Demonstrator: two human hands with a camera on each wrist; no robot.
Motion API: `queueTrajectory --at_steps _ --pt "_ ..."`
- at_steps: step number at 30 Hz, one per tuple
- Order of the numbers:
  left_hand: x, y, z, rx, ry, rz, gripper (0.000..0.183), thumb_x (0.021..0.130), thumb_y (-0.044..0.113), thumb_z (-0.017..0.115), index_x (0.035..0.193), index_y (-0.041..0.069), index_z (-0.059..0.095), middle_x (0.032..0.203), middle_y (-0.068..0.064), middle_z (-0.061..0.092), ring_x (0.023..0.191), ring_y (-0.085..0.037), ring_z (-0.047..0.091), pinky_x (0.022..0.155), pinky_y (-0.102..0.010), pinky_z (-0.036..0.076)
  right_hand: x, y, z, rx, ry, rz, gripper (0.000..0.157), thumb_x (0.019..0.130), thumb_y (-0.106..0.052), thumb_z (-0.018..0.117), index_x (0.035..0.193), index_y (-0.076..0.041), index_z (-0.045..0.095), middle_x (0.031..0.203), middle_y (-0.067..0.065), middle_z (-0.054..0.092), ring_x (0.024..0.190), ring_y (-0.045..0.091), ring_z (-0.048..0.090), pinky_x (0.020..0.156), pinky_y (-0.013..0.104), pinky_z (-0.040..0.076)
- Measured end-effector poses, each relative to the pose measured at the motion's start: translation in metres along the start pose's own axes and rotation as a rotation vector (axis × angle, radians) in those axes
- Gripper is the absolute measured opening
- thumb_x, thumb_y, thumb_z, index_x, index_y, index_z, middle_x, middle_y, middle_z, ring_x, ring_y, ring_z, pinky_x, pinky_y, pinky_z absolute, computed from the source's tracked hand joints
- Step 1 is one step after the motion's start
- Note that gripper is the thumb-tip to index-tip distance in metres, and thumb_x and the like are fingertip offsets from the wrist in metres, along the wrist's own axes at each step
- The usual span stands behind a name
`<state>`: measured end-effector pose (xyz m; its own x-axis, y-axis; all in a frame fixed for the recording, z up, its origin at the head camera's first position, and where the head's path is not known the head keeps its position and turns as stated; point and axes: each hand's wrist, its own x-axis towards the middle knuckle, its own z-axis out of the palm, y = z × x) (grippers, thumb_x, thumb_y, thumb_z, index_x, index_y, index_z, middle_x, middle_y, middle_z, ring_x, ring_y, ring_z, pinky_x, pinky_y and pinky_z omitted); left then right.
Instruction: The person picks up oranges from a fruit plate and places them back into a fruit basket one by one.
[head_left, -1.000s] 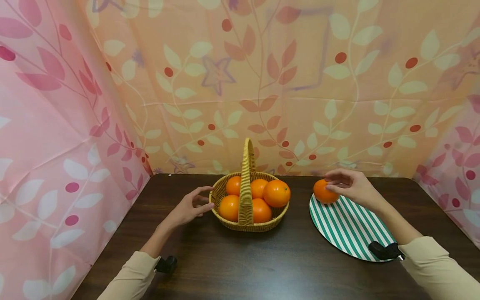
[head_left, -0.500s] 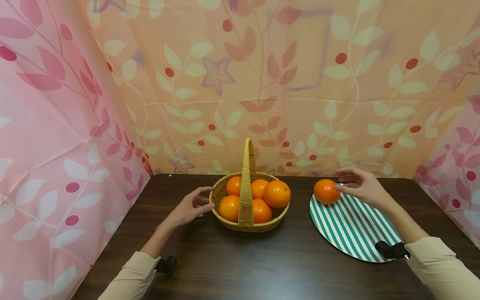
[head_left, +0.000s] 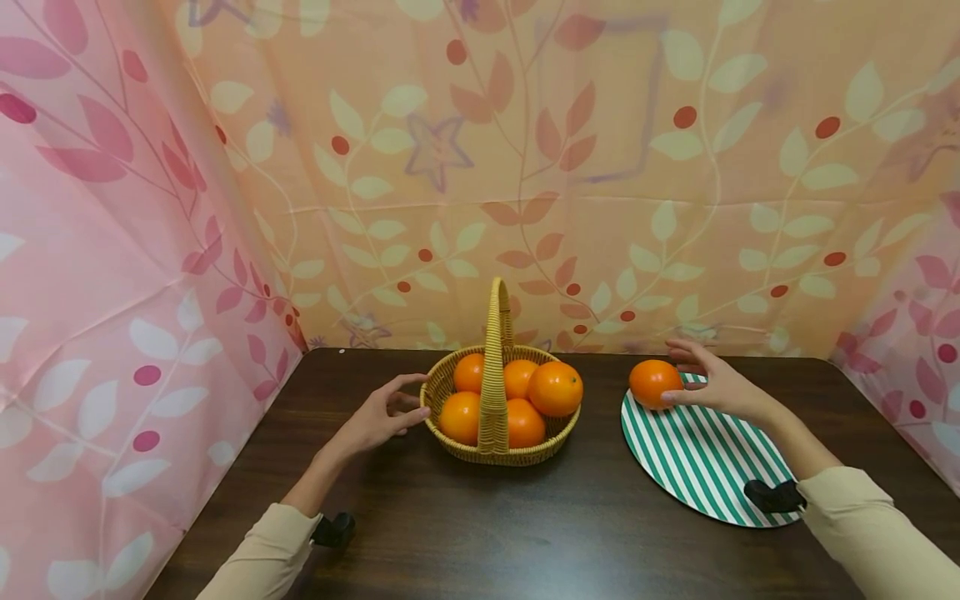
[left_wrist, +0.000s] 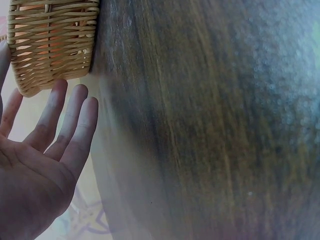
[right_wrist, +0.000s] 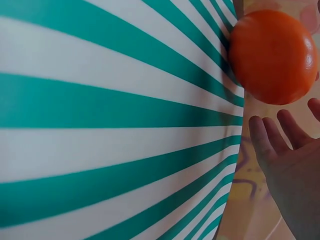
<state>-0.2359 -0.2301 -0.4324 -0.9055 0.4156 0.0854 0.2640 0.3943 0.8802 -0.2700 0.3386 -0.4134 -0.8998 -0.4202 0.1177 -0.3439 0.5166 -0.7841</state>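
On the far end of a green-and-white striped oval placemat lies an orange. My right hand is just right of it, fingers spread and slightly bent. The right wrist view shows a gap between those fingers and the orange; whether the thumb touches it I cannot tell. A yellow wicker basket with a tall handle holds several oranges. At its left rim rests my left hand, thumb and fingertips against the weave. Its extended fingers also show beside the basket in the left wrist view.
The dark wooden table carries the basket in the middle and the placemat on the right. A floral cloth hangs behind the table, and a pink one along the left side. A black wrist device sits over the placemat's near end.
My right hand has drawn back to the right from the top of the orange, and its fingers have spread. The orange stays on the placemat. My left hand has kept its place at the basket.
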Motion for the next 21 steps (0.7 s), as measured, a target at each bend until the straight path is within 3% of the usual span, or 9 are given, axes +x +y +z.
queueTrajectory --at_steps 6,14,21 --pt "0.0004 -0.0001 -0.0001 -0.003 0.001 -0.001 0.058 0.101 0.017 0.068 0.151 0.006 0.042 0.122 -0.025 0.064 0.096 -0.041 0.069 0.076 -0.052 0.057 0.0022 0.0044 0.003 0.018 -0.027 0.015 0.084 0.093 -0.015 0.077 0.158 -0.001 0.026 0.15 0.032 0.034 0.131 0.051 0.04 0.09 0.027 0.049" --pt "0.0014 -0.001 0.001 -0.003 0.013 -0.023 0.058 0.1 0.021 0.07 0.151 0.01 0.044 0.122 -0.023 0.065 0.095 -0.038 0.069 0.077 -0.049 0.058 0.0048 0.0038 0.0068 -0.034 -0.017 -0.014 0.064 0.093 -0.015 0.077 0.146 0.003 0.045 0.133 0.022 0.053 0.113 0.041 0.056 0.087 0.031 0.051" --pt "0.0001 0.0026 0.0005 -0.016 0.007 -0.02 0.058 0.1 0.018 0.069 0.151 0.008 0.043 0.123 -0.025 0.063 0.095 -0.041 0.069 0.077 -0.053 0.057 0.0046 0.0014 0.0092 -0.027 0.006 -0.04 0.063 0.092 -0.013 0.078 0.145 0.004 0.047 0.13 0.023 0.055 0.104 0.035 0.061 0.082 0.03 0.053"
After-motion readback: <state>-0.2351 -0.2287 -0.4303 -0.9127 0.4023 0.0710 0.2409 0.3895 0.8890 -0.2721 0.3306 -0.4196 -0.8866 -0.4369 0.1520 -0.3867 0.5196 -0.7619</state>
